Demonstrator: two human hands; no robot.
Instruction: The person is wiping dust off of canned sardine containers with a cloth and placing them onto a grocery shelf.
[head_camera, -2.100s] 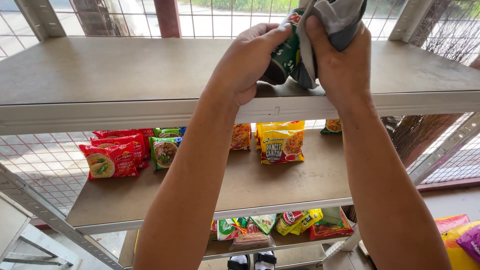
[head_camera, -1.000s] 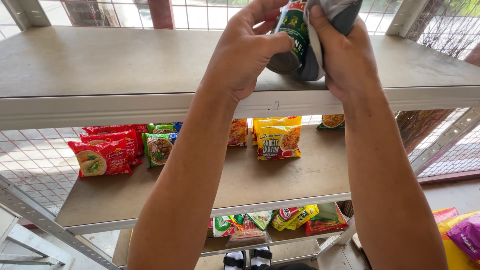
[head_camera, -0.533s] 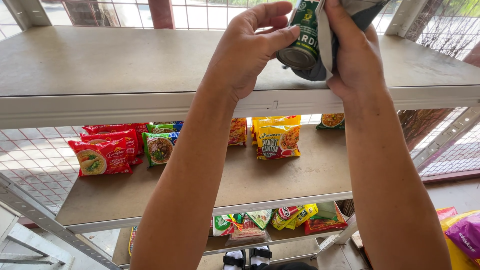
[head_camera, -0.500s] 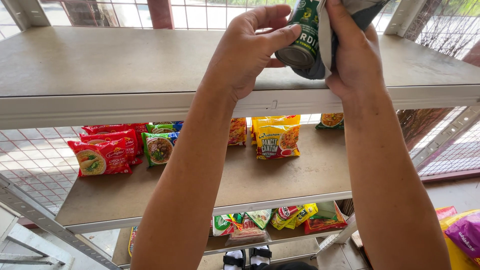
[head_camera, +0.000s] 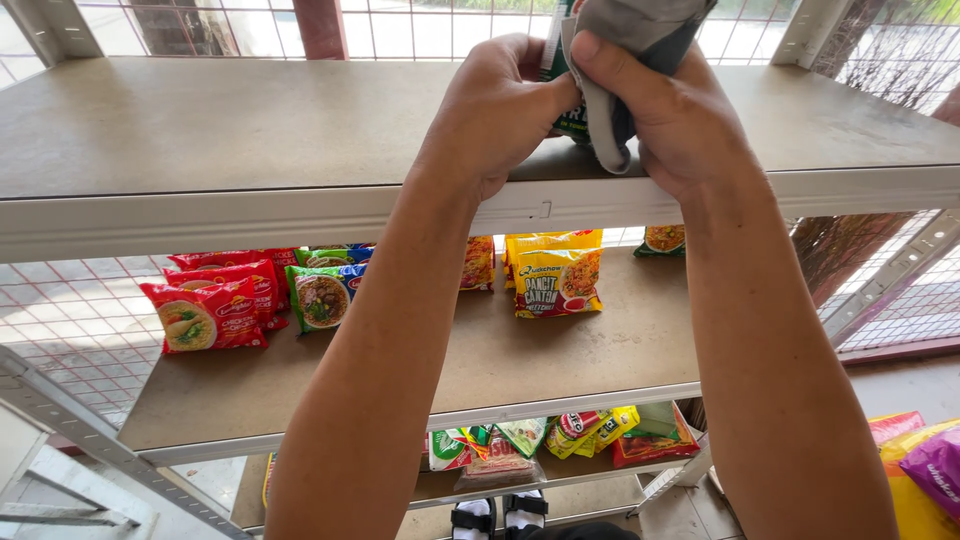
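With the left hand (head_camera: 500, 110) clamped on the can (head_camera: 560, 70) over the shelf (head_camera: 250, 130), the right hand (head_camera: 670, 110), gripping the cloth (head_camera: 630, 40), should press evenly, wiping around it.

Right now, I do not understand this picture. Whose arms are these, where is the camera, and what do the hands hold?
The camera sits on a person's head and looks down along their own two bare arms. The left hand and the right hand are raised above the top shelf of a metal rack. Together they hold a green can; the right hand also presses a grey cloth against it. The can's top is out of view. On the middle shelf lie noodle packets: red packets at the left and a yellow packet near the middle. More packets lie on the lower shelf.
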